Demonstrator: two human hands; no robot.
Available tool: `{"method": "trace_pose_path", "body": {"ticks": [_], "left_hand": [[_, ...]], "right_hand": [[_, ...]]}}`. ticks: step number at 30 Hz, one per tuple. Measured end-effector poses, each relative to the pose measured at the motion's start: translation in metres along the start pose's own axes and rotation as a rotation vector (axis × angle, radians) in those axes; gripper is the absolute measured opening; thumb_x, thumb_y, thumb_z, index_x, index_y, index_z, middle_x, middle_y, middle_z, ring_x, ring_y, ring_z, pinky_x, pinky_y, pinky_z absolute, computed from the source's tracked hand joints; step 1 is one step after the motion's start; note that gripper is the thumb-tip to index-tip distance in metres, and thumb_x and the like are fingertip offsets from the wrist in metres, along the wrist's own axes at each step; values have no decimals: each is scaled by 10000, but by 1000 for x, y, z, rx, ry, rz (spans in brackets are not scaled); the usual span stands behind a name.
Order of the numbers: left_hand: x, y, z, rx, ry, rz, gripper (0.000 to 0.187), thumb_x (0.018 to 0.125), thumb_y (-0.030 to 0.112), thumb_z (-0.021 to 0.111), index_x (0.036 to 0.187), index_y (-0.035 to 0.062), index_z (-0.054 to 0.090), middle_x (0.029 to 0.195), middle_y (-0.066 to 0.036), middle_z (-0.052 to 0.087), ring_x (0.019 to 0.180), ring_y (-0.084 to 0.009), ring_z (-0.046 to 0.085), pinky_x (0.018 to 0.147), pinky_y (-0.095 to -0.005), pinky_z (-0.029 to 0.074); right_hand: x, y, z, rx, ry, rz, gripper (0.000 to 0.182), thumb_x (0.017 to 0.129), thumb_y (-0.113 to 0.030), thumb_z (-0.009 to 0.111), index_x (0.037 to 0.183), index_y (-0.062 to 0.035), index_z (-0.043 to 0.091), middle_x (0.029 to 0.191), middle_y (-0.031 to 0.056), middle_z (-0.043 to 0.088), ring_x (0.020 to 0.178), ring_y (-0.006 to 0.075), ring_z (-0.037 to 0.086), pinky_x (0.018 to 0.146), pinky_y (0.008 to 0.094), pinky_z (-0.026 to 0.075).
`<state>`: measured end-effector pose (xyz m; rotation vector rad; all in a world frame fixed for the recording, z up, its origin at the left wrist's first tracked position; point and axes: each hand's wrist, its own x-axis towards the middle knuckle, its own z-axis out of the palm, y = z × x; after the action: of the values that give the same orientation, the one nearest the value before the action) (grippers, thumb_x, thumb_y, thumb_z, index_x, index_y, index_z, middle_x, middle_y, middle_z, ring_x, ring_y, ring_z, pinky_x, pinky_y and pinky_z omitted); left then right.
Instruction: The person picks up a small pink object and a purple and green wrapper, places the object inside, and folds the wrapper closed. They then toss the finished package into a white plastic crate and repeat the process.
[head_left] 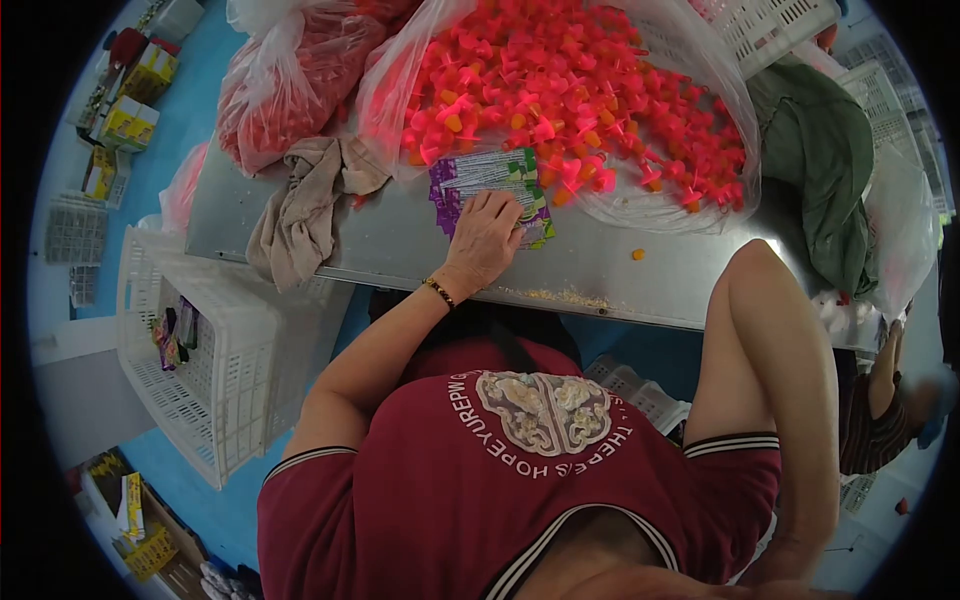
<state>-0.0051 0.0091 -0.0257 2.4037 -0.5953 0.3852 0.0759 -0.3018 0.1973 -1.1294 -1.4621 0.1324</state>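
My left hand [485,235], with a beaded bracelet at the wrist, rests palm down on a fanned pile of purple and green printed packets [490,170]. Its fingers lie over the packets' near part and are not wrapped round them. The packets lie on the metal table [400,235] near its front edge. Just beyond them spreads a heap of bright pink-red plastic pieces [540,80], some with orange parts, on an opened clear bag. My right arm is raised with its elbow over the table edge; the forearm bends back towards me, and the right hand is out of view.
A beige cloth [305,205] and a tied bag of red pieces [290,95] are left of the heap. One orange piece [638,254] and crumbs lie near the edge. A white crate [240,370] stands lower left; green cloth [815,160] hangs right, near another person [880,420].
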Motion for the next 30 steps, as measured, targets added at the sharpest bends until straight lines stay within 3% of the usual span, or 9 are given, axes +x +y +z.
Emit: {"method": "trace_pose_path", "body": {"ticks": [7, 11, 12, 14, 15, 16, 18, 24, 30], "left_hand": [[-2, 0, 1, -17, -17, -4, 263, 736, 68, 708, 954, 49, 562, 1031, -88, 543, 1005, -293, 514, 873, -398, 416], [1, 0, 1, -50, -34, -39, 276, 755, 76, 699, 1000, 43, 576, 1053, -90, 549, 1021, -300, 513, 866, -400, 418], [4, -1, 0, -50, -33, -26, 276, 755, 76, 699, 1000, 43, 576, 1053, -90, 549, 1021, -300, 513, 866, -400, 418], [0, 0, 2, -29, 33, -21, 353, 759, 80, 694, 1092, 38, 584, 1101, -98, 551, 1039, -305, 512, 881, -399, 420], [-3, 1, 4, -37, 15, -16, 353, 759, 80, 694, 1092, 38, 584, 1101, -98, 551, 1039, -305, 512, 881, -399, 420], [-2, -1, 5, -3, 19, 2, 364, 751, 72, 693, 1099, 48, 589, 1130, -98, 551, 1045, -302, 510, 896, -401, 420], [-2, -2, 6, 25, 4, 19, 376, 744, 63, 693, 1106, 58, 593, 1159, -98, 550, 1050, -298, 508, 910, -402, 419], [1, -4, 6, 7, 1, 24, 319, 742, 39, 666, 1058, 68, 633, 1168, -95, 564, 1054, -295, 510, 909, -402, 424], [0, -8, 4, 33, -27, 73, 299, 735, 11, 640, 1029, 67, 642, 1157, -84, 576, 1061, -290, 515, 906, -404, 435]], "right_hand": [[-6, 0, -20, 11, 20, 40, 322, 965, -230, 478, 1044, 29, 652, 1157, 131, 638, 1083, 225, 603, 943, 346, 465], [62, 30, 96, 1, 45, 72, 334, 971, -236, 474, 1056, 35, 650, 1173, 135, 635, 1103, 227, 599, 960, 348, 460], [10, 19, -30, -7, 49, 72, 338, 973, -238, 473, 1059, 36, 650, 1177, 136, 634, 1108, 228, 598, 964, 349, 459], [60, 57, 29, -11, 68, 84, 344, 975, -241, 471, 1066, 39, 649, 1184, 138, 632, 1118, 230, 596, 973, 350, 457], [55, 100, 18, -474, 343, 420, 486, 861, -452, 604, 1177, -84, 636, 1241, 132, 599, 1121, 231, 589, 963, 394, 457], [38, 154, 11, -475, 358, 428, 486, 861, -452, 604, 1177, -84, 636, 1241, 132, 599, 1121, 231, 589, 963, 394, 457], [-7, 243, 14, -1399, 328, 637, 479, 845, -445, 634, 1223, -151, 616, 1256, 121, 592, 1210, 286, 530, 1013, 457, 398], [-39, 239, 39, -1583, 244, 1036, 503, 851, -372, 642, 1313, -200, 540, 1254, 101, 586, 1231, 297, 496, 1019, 508, 356], [-84, 225, 34, -1627, 379, 944, 306, 841, -291, 643, 1117, -159, 659, 1160, 88, 606, 1124, 291, 532, 941, 456, 393]]}}
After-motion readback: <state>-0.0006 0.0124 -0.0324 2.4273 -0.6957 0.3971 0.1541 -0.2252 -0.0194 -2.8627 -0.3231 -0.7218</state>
